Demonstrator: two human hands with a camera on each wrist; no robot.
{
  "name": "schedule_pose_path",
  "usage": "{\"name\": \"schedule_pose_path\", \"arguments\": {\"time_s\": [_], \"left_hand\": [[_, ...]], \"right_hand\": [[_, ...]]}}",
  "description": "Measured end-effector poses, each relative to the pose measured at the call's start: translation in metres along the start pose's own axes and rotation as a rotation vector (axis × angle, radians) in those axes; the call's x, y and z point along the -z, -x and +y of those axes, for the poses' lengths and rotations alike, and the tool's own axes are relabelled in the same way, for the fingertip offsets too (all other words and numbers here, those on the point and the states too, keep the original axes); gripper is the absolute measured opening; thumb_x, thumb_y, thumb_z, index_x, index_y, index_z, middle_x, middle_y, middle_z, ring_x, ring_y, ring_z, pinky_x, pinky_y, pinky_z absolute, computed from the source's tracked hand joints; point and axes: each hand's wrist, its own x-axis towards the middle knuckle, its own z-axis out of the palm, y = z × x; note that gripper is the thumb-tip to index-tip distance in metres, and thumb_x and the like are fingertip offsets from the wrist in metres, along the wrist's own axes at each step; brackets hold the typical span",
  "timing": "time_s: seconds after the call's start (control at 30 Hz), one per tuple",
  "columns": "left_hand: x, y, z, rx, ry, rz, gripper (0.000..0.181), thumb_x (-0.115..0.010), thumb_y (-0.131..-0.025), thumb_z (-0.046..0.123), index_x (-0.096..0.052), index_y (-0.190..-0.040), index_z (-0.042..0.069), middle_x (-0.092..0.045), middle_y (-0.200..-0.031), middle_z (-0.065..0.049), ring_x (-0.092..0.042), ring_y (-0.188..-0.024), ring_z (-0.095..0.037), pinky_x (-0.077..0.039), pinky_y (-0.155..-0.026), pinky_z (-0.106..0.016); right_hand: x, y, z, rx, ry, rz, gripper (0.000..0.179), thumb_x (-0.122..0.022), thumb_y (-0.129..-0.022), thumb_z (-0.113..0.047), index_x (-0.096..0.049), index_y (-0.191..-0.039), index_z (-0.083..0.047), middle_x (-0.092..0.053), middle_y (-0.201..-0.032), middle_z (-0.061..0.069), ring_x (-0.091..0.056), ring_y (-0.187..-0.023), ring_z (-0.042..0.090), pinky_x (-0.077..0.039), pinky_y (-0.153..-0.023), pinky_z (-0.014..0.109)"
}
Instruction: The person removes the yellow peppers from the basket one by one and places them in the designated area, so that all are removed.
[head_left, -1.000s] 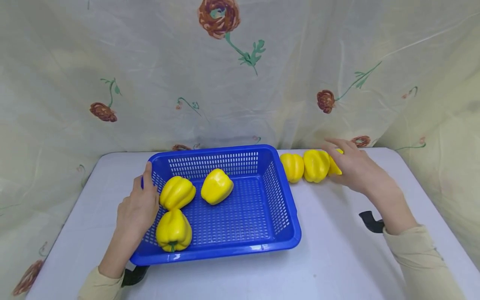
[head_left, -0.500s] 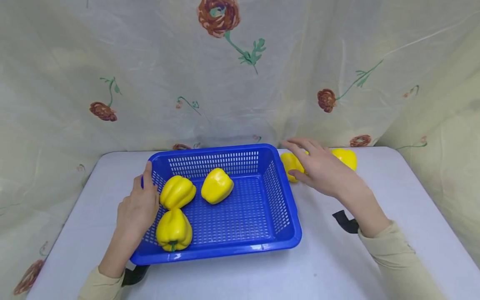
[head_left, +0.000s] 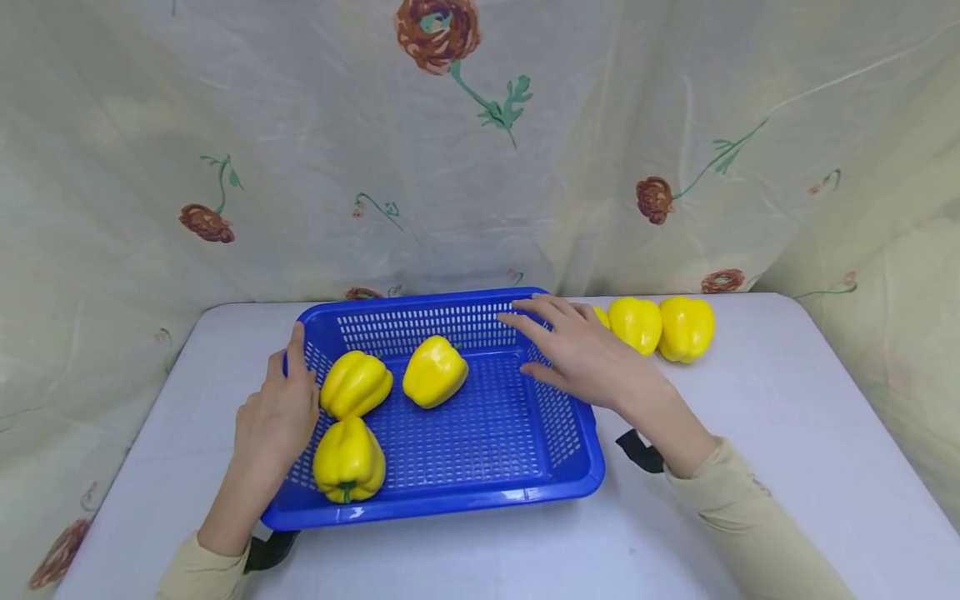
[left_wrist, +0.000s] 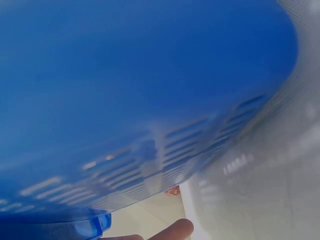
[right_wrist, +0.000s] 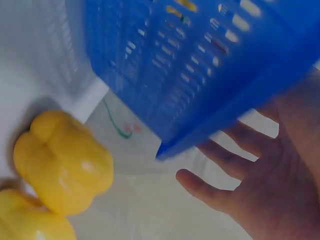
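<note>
A blue plastic basket point(head_left: 450, 500) with slotted walls stands on the table. Inside it lie three yellow bell peppers: one at the left point(head_left: 356, 383), one at the front left point(head_left: 348, 458) and one near the middle point(head_left: 435, 372). My left hand point(head_left: 277, 417) grips the basket's left rim; fingertips point(left_wrist: 177, 229) show below the basket wall in the left wrist view. My right hand point(head_left: 581, 354) is over the right rim with its fingers spread and nothing in them. In the right wrist view, the palm point(right_wrist: 285, 185) faces the basket's outer wall point(right_wrist: 165, 75).
Right of the basket, more yellow bell peppers stand in a row: one partly hidden by my right hand point(head_left: 602, 317), a middle one point(head_left: 636, 323) and an outer one point(head_left: 686, 329). Behind the white table point(head_left: 720, 500) hangs a floral curtain point(head_left: 480, 192).
My right hand has moved left from the far end of the pepper row, across the row, to the basket's right rim. The left hand and basket stay put.
</note>
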Motion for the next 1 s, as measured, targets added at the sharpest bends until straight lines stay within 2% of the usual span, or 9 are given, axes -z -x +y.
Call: {"name": "schedule_pose_path", "arguments": {"time_s": [0.13,0.37,0.5,0.67,0.83,1.0], "left_hand": [[0.000,0.001,-0.001,0.007,0.007,-0.001,0.075,-0.053,-0.110,0.011,-0.011,-0.171,-0.001,-0.050,-0.147,-0.046,-0.048,-0.044,-0.024,-0.049,-0.040,-0.032],[-0.001,0.002,-0.002,0.013,0.010,-0.001,0.074,-0.052,-0.111,0.012,-0.011,-0.171,-0.001,-0.050,-0.146,-0.046,-0.048,-0.044,-0.024,-0.047,-0.040,-0.030],[-0.002,0.002,-0.002,0.013,0.008,0.001,0.074,-0.052,-0.111,0.012,-0.012,-0.171,-0.001,-0.050,-0.146,-0.045,-0.047,-0.044,-0.023,-0.046,-0.039,-0.030],[-0.001,0.002,-0.003,0.007,0.007,0.009,0.074,-0.053,-0.111,0.012,-0.012,-0.171,-0.001,-0.051,-0.146,-0.045,-0.048,-0.044,-0.024,-0.047,-0.040,-0.031],[0.000,0.001,-0.003,-0.011,0.000,0.011,0.074,-0.053,-0.111,0.011,-0.012,-0.171,-0.002,-0.051,-0.145,-0.046,-0.048,-0.044,-0.024,-0.048,-0.040,-0.032],[0.000,0.000,-0.001,-0.012,-0.007,0.006,0.074,-0.053,-0.111,0.012,-0.012,-0.171,-0.002,-0.051,-0.145,-0.046,-0.049,-0.045,-0.024,-0.050,-0.040,-0.034]], "right_hand": [[-0.005,-0.010,-0.011,0.028,0.007,-0.017,0.068,-0.076,-0.101,-0.035,-0.048,-0.162,-0.022,-0.050,-0.166,0.012,-0.043,-0.158,0.039,-0.040,-0.125,0.070],[-0.019,-0.029,-0.033,0.137,0.009,-0.066,0.063,-0.074,-0.103,-0.035,-0.049,-0.161,-0.028,-0.049,-0.167,0.009,-0.045,-0.156,0.035,-0.043,-0.124,0.066],[-0.024,-0.036,-0.041,0.161,0.004,-0.092,0.063,-0.074,-0.103,-0.032,-0.048,-0.161,-0.033,-0.046,-0.170,0.008,-0.044,-0.158,0.034,-0.043,-0.124,0.066],[-0.030,-0.039,-0.045,0.184,0.028,-0.122,0.063,-0.072,-0.105,-0.030,-0.046,-0.162,-0.040,-0.041,-0.173,0.008,-0.042,-0.158,0.034,-0.044,-0.123,0.067],[-0.036,-0.039,-0.044,0.202,0.062,-0.133,0.058,-0.070,-0.106,-0.032,-0.050,-0.159,-0.046,-0.037,-0.174,0.006,-0.040,-0.159,0.035,-0.047,-0.120,0.069],[-0.040,-0.037,-0.043,0.211,0.015,-0.110,0.049,-0.072,-0.105,-0.031,-0.060,-0.151,-0.040,-0.042,-0.171,0.006,-0.044,-0.155,0.036,-0.050,-0.116,0.068]]}}
